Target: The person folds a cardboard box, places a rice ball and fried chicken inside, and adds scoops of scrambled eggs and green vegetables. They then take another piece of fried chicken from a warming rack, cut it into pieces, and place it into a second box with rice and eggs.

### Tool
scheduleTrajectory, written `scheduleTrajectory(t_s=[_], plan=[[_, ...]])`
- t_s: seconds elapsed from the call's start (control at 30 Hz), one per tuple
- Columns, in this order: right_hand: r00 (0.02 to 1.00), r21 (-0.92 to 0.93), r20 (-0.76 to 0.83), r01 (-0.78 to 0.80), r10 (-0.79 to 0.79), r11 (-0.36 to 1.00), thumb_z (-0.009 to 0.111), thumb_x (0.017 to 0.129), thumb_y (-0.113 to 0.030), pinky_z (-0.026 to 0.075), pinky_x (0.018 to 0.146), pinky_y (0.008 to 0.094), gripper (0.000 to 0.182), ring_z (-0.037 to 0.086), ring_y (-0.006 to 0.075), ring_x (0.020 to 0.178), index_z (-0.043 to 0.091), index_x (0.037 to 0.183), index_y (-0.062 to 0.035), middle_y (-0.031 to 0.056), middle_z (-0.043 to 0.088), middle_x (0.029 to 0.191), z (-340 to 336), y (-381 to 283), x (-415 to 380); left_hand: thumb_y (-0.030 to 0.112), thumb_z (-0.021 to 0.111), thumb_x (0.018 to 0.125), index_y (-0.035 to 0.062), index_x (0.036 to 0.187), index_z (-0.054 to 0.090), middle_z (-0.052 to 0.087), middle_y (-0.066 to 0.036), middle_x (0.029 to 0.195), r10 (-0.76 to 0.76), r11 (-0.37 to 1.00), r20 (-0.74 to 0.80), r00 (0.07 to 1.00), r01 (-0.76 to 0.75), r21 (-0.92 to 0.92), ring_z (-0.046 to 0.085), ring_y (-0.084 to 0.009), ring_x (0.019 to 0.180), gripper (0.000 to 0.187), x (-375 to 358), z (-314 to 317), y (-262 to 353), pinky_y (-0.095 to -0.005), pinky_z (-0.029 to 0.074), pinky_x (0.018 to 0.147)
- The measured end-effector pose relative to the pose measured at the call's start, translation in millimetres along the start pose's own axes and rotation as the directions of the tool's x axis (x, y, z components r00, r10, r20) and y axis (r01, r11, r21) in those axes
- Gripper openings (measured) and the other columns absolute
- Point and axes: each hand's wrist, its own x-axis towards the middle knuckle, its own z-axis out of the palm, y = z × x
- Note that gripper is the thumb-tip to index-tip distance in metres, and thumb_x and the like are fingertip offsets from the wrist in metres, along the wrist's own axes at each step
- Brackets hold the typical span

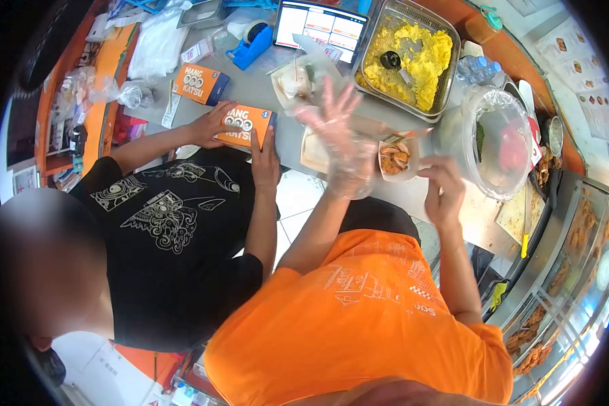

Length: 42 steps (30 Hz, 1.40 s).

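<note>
My left hand [336,125], in a clear plastic glove, is raised over the counter with its fingers spread, slightly blurred and holding nothing. Just right of it stands an open paper food box [403,174] with sliced fried meat [394,158] inside. My right hand [444,193] is bare and pinches the right edge of that box between thumb and fingers. Partly behind my left hand lies an open paper box [312,150]. A white wrapper with food [292,81] sits beyond my left fingers.
A co-worker's two hands [266,162] hold a closed orange box [248,126]; another orange box [200,84] stands behind. A tray of yellow food [413,64], a clear tub [495,139], a tape dispenser [252,46], a screen [323,28] and a yellow-handled knife [524,245] surround the workspace.
</note>
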Motion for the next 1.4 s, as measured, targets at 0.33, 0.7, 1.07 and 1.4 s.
scheduleTrajectory(t_s=[0.33,0.7,1.07,1.4], plan=[[0.985,-0.14,-0.112,-0.149,0.134,0.979,0.068,0.073,-0.001,0.052,0.069,0.0453,0.017,0.063,0.0403,0.08,0.065,0.09,-0.0014,0.0183,0.065,0.092,-11.8,-5.5,-97.5,0.069,0.067,0.08,-0.0005,0.155,-0.013,-0.012,-0.024,0.163,-0.093,0.991,0.675,0.732,0.133,-0.008,-0.012,-0.0371,0.151,0.131,-42.4,123.9,24.2,-0.0481,-0.007,0.12],[0.955,-0.065,-0.22,-0.219,0.2,0.974,0.069,0.089,-0.026,0.052,0.073,0.0456,0.024,0.061,0.0312,0.065,0.068,0.071,-0.0097,0.0102,0.062,0.066,-55.0,-4.5,-209.1,0.018,0.058,0.099,0.0022,0.145,0.04,0.036,-0.018,0.153,0.191,0.979,0.818,0.543,-0.163,-0.121,0.042,-0.0359,0.139,0.052,-45.2,290.2,80.6,-0.0461,0.036,0.113],[0.596,0.297,-0.44,-0.609,0.671,0.736,0.048,0.088,0.001,0.048,0.098,0.0441,0.033,0.06,0.0366,0.113,0.066,0.115,-0.0001,0.0182,0.064,0.118,-269.7,14.0,-509.0,0.01,0.071,0.086,0.0069,0.113,0.063,0.069,-0.011,0.098,0.437,0.742,0.871,-0.223,-0.457,-0.49,0.066,-0.0276,0.082,0.029,-219.9,455.7,109.6,-0.0397,0.051,0.073],[0.783,-0.76,-0.622,-0.6,-0.008,0.25,0.058,0.092,-0.011,0.048,0.097,0.047,0.041,0.059,0.035,0.114,0.056,0.133,-0.0083,0.0176,0.059,0.126,-635.6,-83.3,-445.4,0.022,0.068,0.091,0.0163,0.133,0.058,0.059,-0.009,0.134,0.427,0.833,0.904,-0.033,-0.376,-0.407,0.062,-0.0286,0.112,0.043,-288.8,727.0,205.7,-0.0379,0.051,0.096]])
